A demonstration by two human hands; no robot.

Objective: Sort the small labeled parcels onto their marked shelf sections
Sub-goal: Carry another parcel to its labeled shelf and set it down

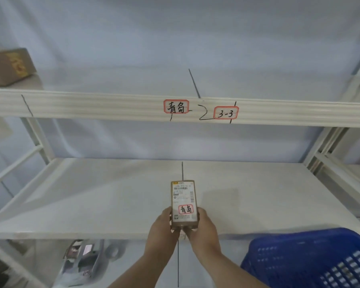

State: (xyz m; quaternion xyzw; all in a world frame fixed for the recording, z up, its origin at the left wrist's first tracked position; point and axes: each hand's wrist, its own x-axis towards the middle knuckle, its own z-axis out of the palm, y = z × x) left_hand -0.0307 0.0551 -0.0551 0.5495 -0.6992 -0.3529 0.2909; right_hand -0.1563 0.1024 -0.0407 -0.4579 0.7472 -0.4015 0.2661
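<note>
Parcel between both hands' fingers

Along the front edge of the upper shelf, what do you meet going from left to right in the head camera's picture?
Brown cardboard box resting on top at the far left → slanted black pen line → red-bordered sticker reading 青岛 → hand-drawn squiggle → red-bordered sticker reading 3-3.

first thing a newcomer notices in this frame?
Centre bottom, the small parcel gripped at its near end by the left hand and right hand, its red-bordered sticker matching the 青岛 tag on the shelf beam above, beside the 3-3 tag. Next, the blue basket at lower right.
</note>
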